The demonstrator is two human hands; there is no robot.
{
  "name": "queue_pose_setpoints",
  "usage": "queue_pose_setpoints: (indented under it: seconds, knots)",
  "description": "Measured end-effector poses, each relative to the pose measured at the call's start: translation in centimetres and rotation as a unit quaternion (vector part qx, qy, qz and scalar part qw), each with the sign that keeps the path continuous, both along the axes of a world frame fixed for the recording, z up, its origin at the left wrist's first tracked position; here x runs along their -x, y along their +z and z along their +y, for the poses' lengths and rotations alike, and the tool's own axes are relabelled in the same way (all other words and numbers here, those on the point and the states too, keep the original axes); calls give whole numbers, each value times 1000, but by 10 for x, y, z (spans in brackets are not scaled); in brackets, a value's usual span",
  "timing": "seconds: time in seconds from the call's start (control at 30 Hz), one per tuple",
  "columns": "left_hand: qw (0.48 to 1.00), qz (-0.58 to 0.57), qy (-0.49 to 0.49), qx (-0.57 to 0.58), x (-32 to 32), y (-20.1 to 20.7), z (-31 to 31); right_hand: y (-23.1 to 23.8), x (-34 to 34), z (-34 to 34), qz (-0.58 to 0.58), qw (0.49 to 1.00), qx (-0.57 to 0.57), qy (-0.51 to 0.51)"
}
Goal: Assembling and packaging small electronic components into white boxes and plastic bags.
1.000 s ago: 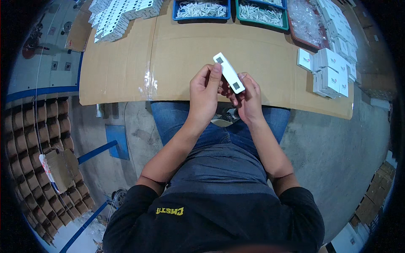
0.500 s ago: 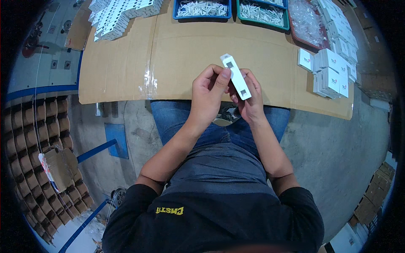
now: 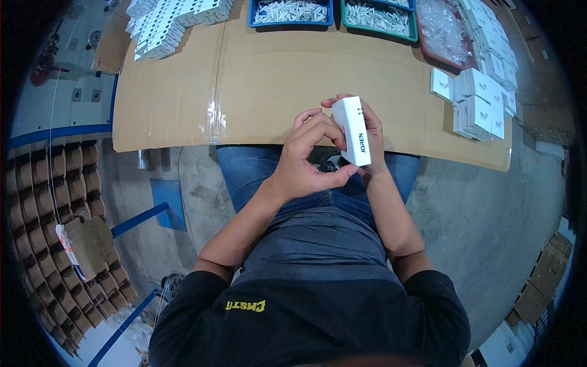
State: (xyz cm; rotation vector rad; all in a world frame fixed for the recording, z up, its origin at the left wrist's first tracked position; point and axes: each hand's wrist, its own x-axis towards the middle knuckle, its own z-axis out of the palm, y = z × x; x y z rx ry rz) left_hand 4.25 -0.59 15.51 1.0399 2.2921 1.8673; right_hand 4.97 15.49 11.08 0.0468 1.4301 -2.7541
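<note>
Pieces, small and white, lay in a blue tray and a green tray along the tabletop's far edge, clear plastic in a reddish tray, while left hand and right hand grasped a white box bearing dark lettering above the near edge.

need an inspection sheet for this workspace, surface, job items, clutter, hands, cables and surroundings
surface: brown cardboard sheet, shiny tape near its left
job's things: one white box, in hand
clutter: left box stack, right box stack; blue tray and green tray of small white pieces; reddish tray of clear plastic
hands: right hand holds the box; left hand at its left side
cables: thin cord-like line at left, kind unclear
surroundings: cardboard divider grid, grey floor
</note>
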Motion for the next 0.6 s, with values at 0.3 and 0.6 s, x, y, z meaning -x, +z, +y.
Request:
queue_pose_setpoints:
  seconds: [0.3,0.6]
  knots:
    - [967,-113,95,-210,-10,-13,8,-2,4,8,-38,995,-9,-93]
    - [735,-613,-13,-291,6,1,8,21,0,-2,243,868,-413,-128]
